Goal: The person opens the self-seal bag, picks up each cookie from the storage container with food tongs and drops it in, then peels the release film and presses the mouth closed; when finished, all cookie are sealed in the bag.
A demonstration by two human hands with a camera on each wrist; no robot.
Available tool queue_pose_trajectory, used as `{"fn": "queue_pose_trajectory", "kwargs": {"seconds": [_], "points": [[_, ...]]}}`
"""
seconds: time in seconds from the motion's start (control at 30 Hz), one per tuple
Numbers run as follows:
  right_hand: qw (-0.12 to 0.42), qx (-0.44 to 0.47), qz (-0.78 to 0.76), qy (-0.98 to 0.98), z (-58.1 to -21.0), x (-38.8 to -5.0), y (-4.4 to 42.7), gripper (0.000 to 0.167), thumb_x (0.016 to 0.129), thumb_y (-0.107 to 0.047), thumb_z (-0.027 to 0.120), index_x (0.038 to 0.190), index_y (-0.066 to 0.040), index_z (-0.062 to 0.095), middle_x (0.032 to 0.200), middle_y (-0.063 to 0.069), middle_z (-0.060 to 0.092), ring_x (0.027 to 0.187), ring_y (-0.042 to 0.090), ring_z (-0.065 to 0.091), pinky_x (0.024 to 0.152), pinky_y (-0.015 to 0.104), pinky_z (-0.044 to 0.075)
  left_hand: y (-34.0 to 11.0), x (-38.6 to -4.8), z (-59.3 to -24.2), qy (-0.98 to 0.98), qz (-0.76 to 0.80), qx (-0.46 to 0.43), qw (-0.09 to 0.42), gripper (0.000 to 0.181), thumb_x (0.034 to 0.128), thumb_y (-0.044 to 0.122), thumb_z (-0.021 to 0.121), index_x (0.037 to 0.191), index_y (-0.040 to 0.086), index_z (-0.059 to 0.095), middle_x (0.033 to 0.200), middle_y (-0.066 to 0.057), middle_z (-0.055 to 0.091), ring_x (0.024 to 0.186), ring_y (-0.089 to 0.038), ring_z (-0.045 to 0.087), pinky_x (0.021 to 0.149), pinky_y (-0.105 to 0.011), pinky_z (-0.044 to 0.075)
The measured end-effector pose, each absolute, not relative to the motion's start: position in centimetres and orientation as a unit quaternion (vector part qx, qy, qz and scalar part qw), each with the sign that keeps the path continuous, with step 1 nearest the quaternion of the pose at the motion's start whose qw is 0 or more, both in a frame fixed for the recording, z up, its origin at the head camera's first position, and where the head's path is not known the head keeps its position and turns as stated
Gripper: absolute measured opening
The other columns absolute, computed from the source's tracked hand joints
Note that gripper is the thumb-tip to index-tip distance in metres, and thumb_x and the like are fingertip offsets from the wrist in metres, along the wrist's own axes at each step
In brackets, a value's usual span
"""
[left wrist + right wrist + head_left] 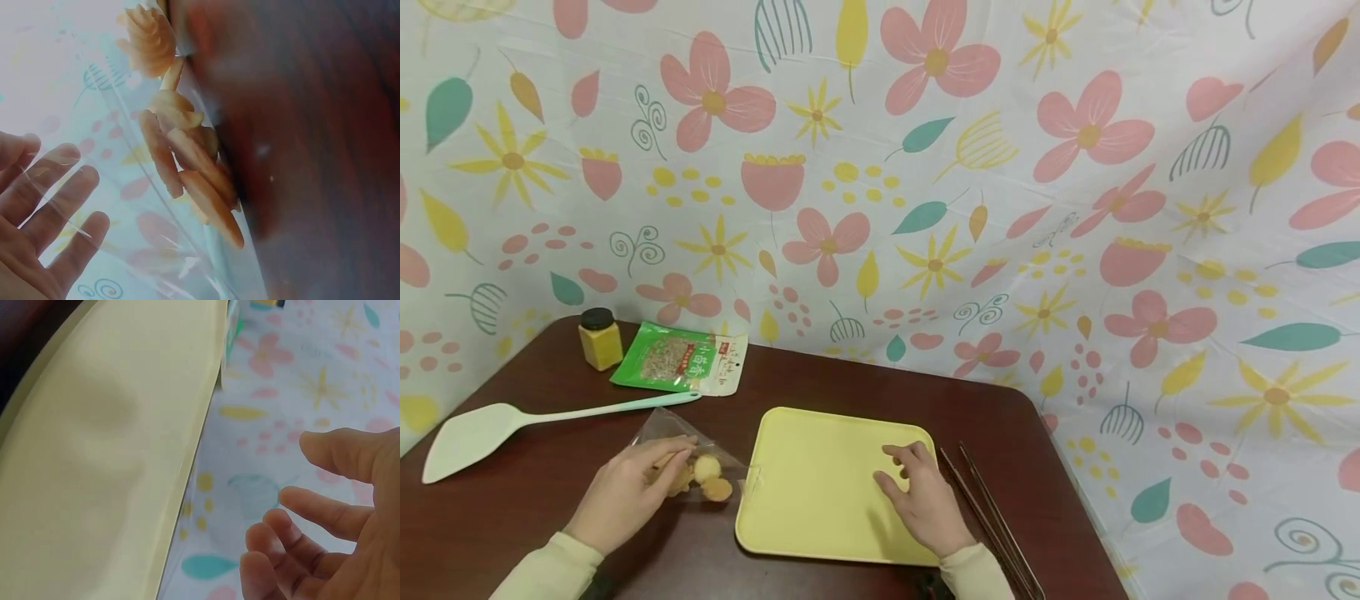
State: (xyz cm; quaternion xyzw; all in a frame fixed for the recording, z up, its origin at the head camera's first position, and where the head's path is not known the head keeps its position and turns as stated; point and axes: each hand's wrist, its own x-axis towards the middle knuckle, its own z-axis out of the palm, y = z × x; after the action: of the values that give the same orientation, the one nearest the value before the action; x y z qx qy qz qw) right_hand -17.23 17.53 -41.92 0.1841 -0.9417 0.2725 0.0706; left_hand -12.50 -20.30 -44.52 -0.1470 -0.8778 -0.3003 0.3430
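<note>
A clear plastic bag (658,425) with several biscuits (187,150) in it lies left of the yellow tray (820,483), its right corner reaching the tray's edge. My left hand (638,483) pinches the bag between thumb and forefinger. The other fingers of that hand (50,219) are spread behind the film in the left wrist view. Over the right part of the tray hovers my right hand (925,500), holding nothing. Its fingers (325,512) are loosely bent, thumb apart.
Metal tongs (992,517) lie along the tray's right side. A pale spatula (482,433) rests at the left. Behind stand a yellow jar with black lid (600,340) and a green packet (677,360). A flowered cloth (880,208) hangs behind the dark table (850,375).
</note>
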Motion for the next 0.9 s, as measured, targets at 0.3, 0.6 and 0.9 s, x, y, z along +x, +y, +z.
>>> {"fn": "queue_pose_trajectory", "kwargs": {"seconds": [0.3, 0.6, 0.9], "points": [[0.045, 0.257, 0.250, -0.933, -42.2, -17.7, 13.0, 0.039, 0.097, -0.033, 0.061, 0.127, -0.008, 0.061, 0.106, 0.007, 0.053, 0.090, 0.021, 0.055, 0.058, 0.024, 0.046, -20.5, -12.3, -44.3, -0.873, -0.305, -0.148, 0.350, 0.031, 0.0772, -0.002, 0.078, 0.104, 0.013, 0.075, 0.103, 0.000, 0.072, 0.085, -0.018, 0.067, 0.065, -0.022, 0.054], [0.025, 0.287, 0.226, -0.931, -41.7, -18.1, 9.1, 0.044, 0.100, -0.042, 0.053, 0.125, -0.007, 0.065, 0.107, 0.002, 0.055, 0.089, 0.013, 0.048, 0.059, 0.022, 0.044, -20.3, -12.1, -44.0, -0.870, -0.305, -0.149, 0.359, 0.033, 0.0774, -0.002, 0.078, 0.104, 0.017, 0.074, 0.106, 0.002, 0.072, 0.090, -0.020, 0.066, 0.071, -0.018, 0.050], [-0.001, 0.312, 0.243, -0.919, -42.1, -18.1, 6.3, 0.047, 0.103, -0.044, 0.042, 0.115, -0.010, 0.071, 0.099, -0.003, 0.057, 0.082, 0.009, 0.045, 0.062, 0.020, 0.044, -19.9, -11.8, -43.6, -0.864, -0.316, -0.151, 0.363, 0.033, 0.0792, 0.000, 0.077, 0.105, 0.019, 0.074, 0.108, 0.003, 0.071, 0.095, -0.019, 0.064, 0.075, -0.014, 0.046]]}}
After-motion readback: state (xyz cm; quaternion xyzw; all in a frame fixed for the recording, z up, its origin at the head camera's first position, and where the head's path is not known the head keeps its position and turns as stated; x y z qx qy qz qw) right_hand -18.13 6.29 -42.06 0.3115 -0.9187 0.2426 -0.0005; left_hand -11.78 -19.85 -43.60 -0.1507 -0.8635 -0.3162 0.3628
